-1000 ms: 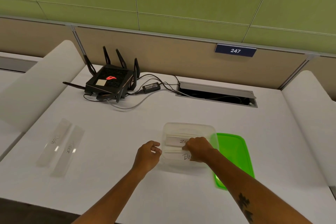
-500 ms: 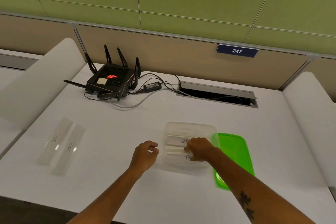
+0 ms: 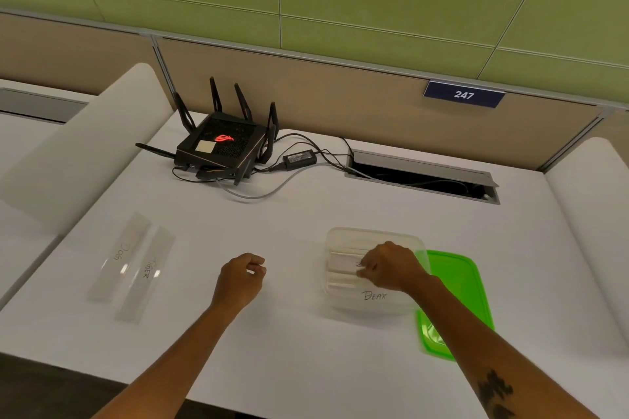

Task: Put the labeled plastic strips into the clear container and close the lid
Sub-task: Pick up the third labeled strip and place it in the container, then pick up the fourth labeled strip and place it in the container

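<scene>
The clear container [image 3: 374,269] stands open on the white desk [image 3: 306,343], toward the right of the near edge. Inside it lie at least two labeled strips: one marked "BEAR" [image 3: 374,296] along the near wall, and one [image 3: 343,264] farther in, whose lettering is largely covered. The right hand [image 3: 393,267] reaches into the container from the near right, fingers curled down onto the covered strip; whether they pinch it or merely press on it cannot be told. The left hand [image 3: 241,277] hovers over bare desk to the left of the container, apart from it, fingers loosely curled toward the thumb and holding nothing. The green lid [image 3: 457,286] lies flat on the desk just right of the container, partly under the right forearm, its left edge beside the container wall. Two further strips rest side by side at the left of the desk, well apart from the container: one marked "DOG" [image 3: 119,257] and one marked "TIGER" [image 3: 146,277], both lying lengthwise away from the viewer. A black router [image 3: 221,148] with antennas sits at the back.
</scene>
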The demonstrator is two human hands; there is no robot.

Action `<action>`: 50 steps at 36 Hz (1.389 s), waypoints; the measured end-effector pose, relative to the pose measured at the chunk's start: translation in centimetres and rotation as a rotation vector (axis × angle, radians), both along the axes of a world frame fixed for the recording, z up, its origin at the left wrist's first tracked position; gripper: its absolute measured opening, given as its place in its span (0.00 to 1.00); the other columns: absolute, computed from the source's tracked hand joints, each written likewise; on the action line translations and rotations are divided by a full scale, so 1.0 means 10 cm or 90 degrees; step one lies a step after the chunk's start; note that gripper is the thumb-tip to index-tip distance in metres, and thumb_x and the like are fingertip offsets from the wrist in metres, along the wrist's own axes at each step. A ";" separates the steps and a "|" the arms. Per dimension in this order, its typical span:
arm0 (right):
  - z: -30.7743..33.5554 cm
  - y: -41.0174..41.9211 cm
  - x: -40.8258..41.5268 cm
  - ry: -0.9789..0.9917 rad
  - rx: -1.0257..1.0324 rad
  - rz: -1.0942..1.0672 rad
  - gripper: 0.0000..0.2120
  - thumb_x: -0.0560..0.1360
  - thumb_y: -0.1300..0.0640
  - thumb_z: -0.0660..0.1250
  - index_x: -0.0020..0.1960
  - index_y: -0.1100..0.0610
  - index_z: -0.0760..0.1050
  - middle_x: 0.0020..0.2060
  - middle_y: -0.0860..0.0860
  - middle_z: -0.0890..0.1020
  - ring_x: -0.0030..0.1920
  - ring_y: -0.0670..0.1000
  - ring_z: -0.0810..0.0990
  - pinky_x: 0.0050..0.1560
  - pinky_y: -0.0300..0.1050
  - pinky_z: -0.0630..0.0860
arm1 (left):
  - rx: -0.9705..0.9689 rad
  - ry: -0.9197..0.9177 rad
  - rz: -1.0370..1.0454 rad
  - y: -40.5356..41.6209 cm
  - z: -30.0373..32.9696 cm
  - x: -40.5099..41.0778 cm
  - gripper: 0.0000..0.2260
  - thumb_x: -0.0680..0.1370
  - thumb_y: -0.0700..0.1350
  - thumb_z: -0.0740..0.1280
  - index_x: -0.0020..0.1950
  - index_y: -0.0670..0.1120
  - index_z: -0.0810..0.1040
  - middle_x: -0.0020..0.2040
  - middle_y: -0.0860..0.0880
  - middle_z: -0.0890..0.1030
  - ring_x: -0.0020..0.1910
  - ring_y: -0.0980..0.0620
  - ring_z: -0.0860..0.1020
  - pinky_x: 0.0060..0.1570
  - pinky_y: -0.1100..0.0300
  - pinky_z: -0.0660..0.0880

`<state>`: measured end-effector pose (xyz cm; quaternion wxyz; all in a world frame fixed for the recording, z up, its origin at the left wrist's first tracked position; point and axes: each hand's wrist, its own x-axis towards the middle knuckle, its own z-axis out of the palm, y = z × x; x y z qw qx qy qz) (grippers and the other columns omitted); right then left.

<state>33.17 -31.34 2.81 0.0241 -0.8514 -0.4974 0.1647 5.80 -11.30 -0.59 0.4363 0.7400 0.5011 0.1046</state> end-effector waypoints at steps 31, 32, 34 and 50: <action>-0.50 1.80 -2.09 0.292 0.152 0.054 0.30 0.80 0.49 0.67 0.79 0.53 0.63 0.79 0.50 0.65 0.79 0.49 0.59 0.77 0.47 0.61 | 0.113 0.242 0.070 1.63 -0.18 -1.18 0.24 0.80 0.41 0.67 0.75 0.38 0.69 0.70 0.36 0.76 0.71 0.35 0.73 0.69 0.41 0.72; -0.52 1.82 -2.12 0.297 0.148 0.051 0.30 0.80 0.49 0.67 0.79 0.52 0.63 0.79 0.50 0.64 0.79 0.49 0.59 0.77 0.47 0.61 | 0.113 0.235 0.069 1.65 -0.19 -1.18 0.23 0.80 0.40 0.66 0.75 0.38 0.70 0.70 0.35 0.76 0.70 0.35 0.74 0.69 0.42 0.72; -0.55 1.86 -2.17 0.304 0.142 0.042 0.30 0.80 0.49 0.67 0.79 0.52 0.63 0.79 0.49 0.64 0.79 0.48 0.59 0.77 0.46 0.60 | 0.110 0.220 0.075 1.68 -0.19 -1.19 0.21 0.80 0.38 0.66 0.73 0.38 0.71 0.68 0.35 0.78 0.68 0.35 0.76 0.68 0.43 0.73; -0.57 2.06 -2.29 0.347 0.136 -0.013 0.31 0.79 0.46 0.68 0.79 0.52 0.63 0.77 0.48 0.67 0.77 0.49 0.63 0.74 0.42 0.61 | 0.110 0.131 0.092 1.64 -0.04 -1.00 0.09 0.77 0.33 0.64 0.55 0.40 0.78 0.48 0.42 0.82 0.45 0.43 0.78 0.44 0.54 0.72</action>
